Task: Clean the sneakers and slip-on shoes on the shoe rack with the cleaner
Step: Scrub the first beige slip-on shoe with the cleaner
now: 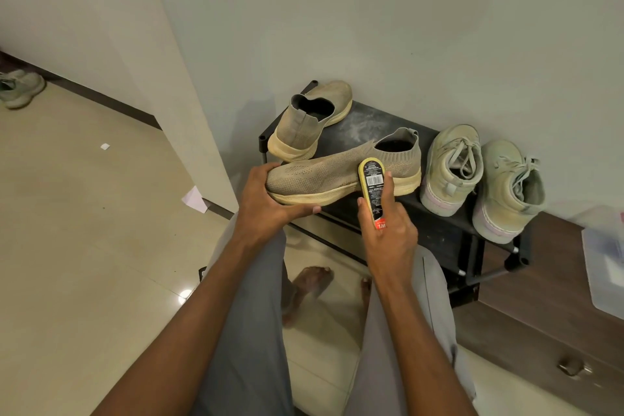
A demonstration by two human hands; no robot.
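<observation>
A slip-on [341, 169] is gripped at the toe by the left hand [266, 199], steadied sideways over the rack's [439, 230] near edge so its side is exposed. The cleaner [373, 194] is clasped in the right hand [388, 230], sponge end set against the upper, seemingly for rubbing. The other slip-on [312, 118] sits far left on the rack; two sneakers [479, 176] wait at right.

Slip-on shoe [337, 169] I'm holding is tan knit with a cream sole, my cleaner [373, 192] is black with yellow rim, sneakers [479, 179] at right pale greenish-grey, shoe rack [449, 230] black.
</observation>
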